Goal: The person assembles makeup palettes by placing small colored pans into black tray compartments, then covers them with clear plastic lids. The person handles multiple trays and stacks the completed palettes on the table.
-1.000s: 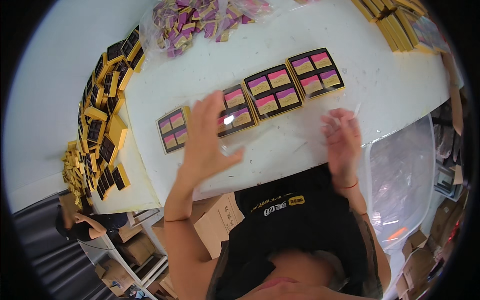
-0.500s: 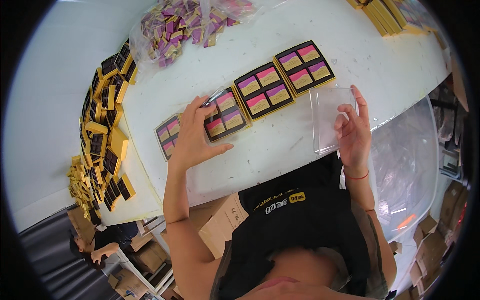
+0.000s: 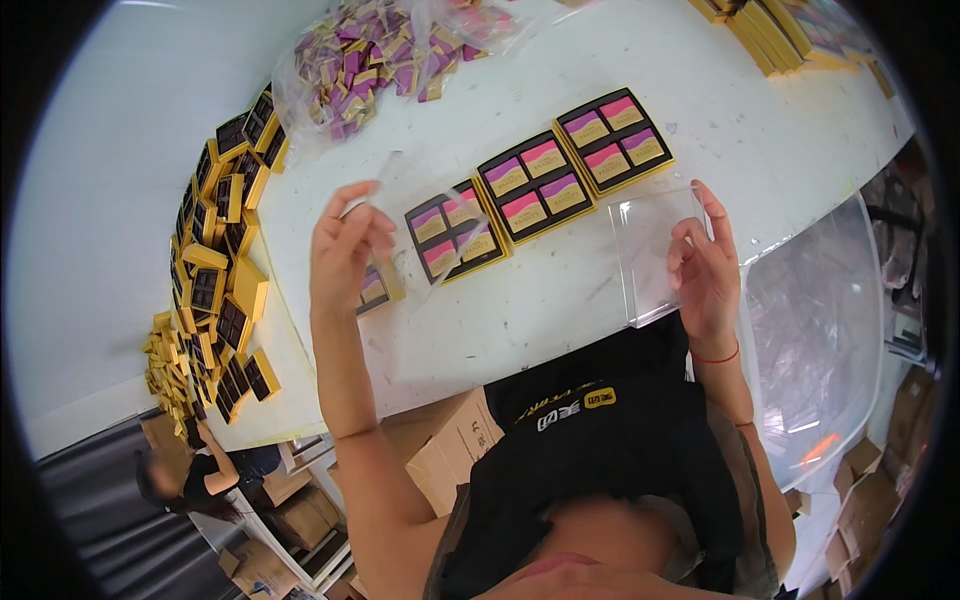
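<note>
My left hand (image 3: 340, 255) grips a clear plastic lid (image 3: 400, 185) by its left side, tilted over the table and slightly blurred. Through the lid shows a black and gold box (image 3: 498, 246) of pink and purple wrapped squares. Under my left hand lies another such box (image 3: 375, 292), mostly hidden. Two more filled boxes, a middle one (image 3: 532, 186) and a far right one (image 3: 613, 131), continue the row. My right hand (image 3: 708, 270) holds clear plastic lids (image 3: 645, 255), apparently stacked, upright near the table's front edge, its fingers curled at their right side.
Black and gold boxes (image 3: 235, 325) are heaped along the left, beside small gold pieces (image 3: 165, 365). A plastic bag of purple and gold squares (image 3: 375, 75) lies at the back. A clear tub (image 3: 810, 330) stands right of the table. Another person (image 3: 200, 480) is at lower left.
My left hand has shifted left and turned, with the clear lid now swung out over the second box. The right hand still holds its lids in nearly the same place.
</note>
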The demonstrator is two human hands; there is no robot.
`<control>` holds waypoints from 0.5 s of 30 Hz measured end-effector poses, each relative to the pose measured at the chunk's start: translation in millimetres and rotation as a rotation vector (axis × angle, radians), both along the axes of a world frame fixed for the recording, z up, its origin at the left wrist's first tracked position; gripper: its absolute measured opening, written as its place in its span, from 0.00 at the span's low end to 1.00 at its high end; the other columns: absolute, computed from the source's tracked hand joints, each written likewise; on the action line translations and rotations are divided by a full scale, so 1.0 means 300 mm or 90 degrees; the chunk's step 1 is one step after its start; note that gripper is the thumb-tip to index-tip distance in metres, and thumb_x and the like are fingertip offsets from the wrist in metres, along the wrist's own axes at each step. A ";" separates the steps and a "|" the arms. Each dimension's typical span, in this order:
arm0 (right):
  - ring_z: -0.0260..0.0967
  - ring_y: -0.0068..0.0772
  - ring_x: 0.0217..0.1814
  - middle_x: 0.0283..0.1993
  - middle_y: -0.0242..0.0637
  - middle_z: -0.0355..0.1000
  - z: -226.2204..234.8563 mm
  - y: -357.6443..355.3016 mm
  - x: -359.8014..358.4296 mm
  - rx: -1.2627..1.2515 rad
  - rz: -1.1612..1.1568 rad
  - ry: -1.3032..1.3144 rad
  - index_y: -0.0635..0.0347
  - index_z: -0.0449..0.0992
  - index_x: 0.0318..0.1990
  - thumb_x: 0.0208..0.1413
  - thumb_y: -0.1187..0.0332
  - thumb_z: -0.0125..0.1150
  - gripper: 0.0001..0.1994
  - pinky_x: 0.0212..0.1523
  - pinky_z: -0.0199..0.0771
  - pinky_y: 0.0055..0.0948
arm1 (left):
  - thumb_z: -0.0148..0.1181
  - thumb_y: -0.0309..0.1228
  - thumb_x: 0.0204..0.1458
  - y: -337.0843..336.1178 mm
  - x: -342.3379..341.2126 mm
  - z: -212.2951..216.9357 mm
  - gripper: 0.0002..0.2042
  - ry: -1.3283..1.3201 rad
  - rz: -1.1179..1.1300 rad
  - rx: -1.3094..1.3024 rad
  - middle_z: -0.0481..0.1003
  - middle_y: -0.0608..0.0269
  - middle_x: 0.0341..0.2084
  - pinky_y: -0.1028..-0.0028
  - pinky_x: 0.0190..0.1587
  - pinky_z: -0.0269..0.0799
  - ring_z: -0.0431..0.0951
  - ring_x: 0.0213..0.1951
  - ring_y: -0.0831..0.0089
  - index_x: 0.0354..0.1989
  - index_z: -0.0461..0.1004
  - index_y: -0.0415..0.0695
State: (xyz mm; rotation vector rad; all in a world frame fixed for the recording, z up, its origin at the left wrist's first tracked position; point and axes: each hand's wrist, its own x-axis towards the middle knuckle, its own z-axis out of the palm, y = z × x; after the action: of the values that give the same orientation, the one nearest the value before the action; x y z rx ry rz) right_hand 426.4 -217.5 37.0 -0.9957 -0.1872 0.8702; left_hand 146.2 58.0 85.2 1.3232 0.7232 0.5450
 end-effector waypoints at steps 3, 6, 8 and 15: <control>0.68 0.19 0.27 0.29 0.31 0.69 -0.012 -0.014 0.004 -0.002 0.001 -0.002 0.61 0.58 0.68 0.64 0.68 0.51 0.25 0.23 0.65 0.16 | 0.52 0.34 0.63 -0.023 0.105 -0.031 0.12 0.180 -0.067 0.239 0.75 0.65 0.30 0.78 0.41 0.68 0.72 0.34 0.80 0.47 0.76 0.39; 0.67 0.19 0.27 0.29 0.31 0.69 -0.012 -0.021 0.005 -0.002 0.004 -0.002 0.61 0.58 0.68 0.64 0.68 0.51 0.25 0.24 0.64 0.16 | 0.61 0.31 0.56 -0.006 0.108 -0.113 0.14 0.299 -0.009 0.494 0.77 0.59 0.44 0.71 0.57 0.63 0.73 0.51 0.67 0.50 0.76 0.41; 0.68 0.19 0.28 0.30 0.31 0.69 -0.008 -0.025 0.010 -0.006 -0.007 0.000 0.61 0.58 0.68 0.64 0.68 0.51 0.26 0.25 0.65 0.15 | 0.65 0.31 0.51 -0.041 0.134 -0.110 0.20 0.342 -0.004 0.657 0.75 0.55 0.50 0.67 0.62 0.61 0.71 0.56 0.61 0.53 0.74 0.42; 0.69 0.20 0.30 0.38 0.35 0.72 -0.059 -0.024 0.034 0.016 0.026 0.017 0.60 0.58 0.69 0.62 0.70 0.51 0.27 0.26 0.69 0.16 | 0.79 0.41 0.32 -0.194 0.132 -0.091 0.48 0.434 -0.106 0.701 0.59 0.51 0.63 0.56 0.66 0.54 0.58 0.64 0.52 0.66 0.60 0.49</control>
State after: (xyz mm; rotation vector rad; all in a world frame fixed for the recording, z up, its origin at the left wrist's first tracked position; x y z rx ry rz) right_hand 436.8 -224.8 19.2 -0.9597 -0.1961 0.9156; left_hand 185.7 -0.2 57.8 2.6493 0.8750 0.3358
